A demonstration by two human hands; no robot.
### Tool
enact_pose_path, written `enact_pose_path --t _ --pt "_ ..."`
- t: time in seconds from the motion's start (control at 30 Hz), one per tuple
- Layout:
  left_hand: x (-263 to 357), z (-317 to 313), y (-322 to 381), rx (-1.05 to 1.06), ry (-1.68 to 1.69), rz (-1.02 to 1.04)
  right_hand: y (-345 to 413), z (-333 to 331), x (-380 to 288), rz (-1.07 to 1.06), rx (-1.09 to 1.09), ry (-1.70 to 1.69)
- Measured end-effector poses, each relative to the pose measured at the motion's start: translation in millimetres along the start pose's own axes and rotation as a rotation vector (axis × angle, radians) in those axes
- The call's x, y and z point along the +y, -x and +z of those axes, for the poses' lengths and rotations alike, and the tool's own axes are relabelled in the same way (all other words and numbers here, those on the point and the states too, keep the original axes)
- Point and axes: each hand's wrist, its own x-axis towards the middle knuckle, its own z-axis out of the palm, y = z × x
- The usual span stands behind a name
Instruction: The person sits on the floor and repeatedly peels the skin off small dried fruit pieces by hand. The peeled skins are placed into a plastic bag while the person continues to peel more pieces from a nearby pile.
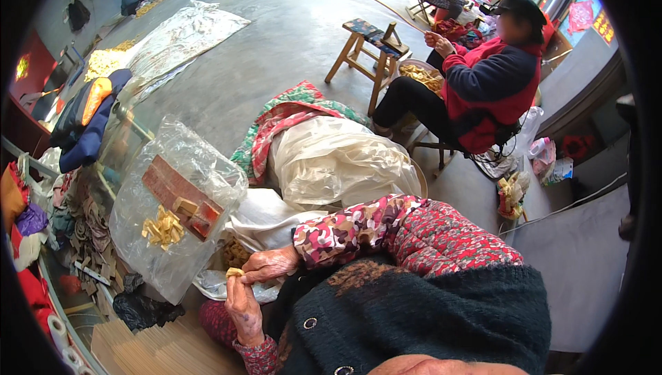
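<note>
A small yellowish piece (235, 272) is pinched between the fingertips of both my hands. My right hand (269, 265), in a patterned sleeve, comes in from the right and touches the piece at its side. Below it my left hand (242, 305) is raised, with its fingertips at the same piece. Just behind my hands, brownish-yellow pieces (235, 252) show in a partly hidden opening beside white cloth (264, 214). Up and left, a worn reddish board (170, 183) with a wooden block (184, 206) lies on clear plastic sheeting (126, 220), next to a heap of yellow pieces (163, 227).
A large plastic-covered bundle (341, 163) with a patterned quilt (258, 137) lies beyond my right arm. A seated co-worker (491, 80) is near a wooden stool (362, 49) and a basin of yellow strips (421, 75). Stacked cardboard-like sheets (150, 349) and a black plastic bag (145, 308) lie lower left.
</note>
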Motion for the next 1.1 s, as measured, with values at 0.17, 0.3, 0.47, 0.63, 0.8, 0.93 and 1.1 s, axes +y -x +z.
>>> enact_pose_path --t 0.17,0.3,0.47,0.63,0.8,0.93,1.1 --pt "6 7 -1 -0.01 0.05 0.061 12 7 0 0.23 0.015 -0.223" --pt "9 12 0 -0.043 0.008 0.092 13 9 11 0.277 0.018 -0.248" --pt "5 12 4 -0.015 -0.039 0.135 16 13 20 0.302 0.049 -0.366" --pt "-6 7 12 0.121 -0.031 0.158 6 11 33 -0.522 0.362 0.597" --pt "-23 9 25 0.217 0.234 0.043 10 13 37 -0.1 0.21 0.176" --pt "-33 14 34 0.276 1.01 -0.507 8 18 28 0.015 0.187 -0.035" --pt "-33 25 25 0.308 1.373 -0.58 5 25 21 -0.323 0.162 0.224"
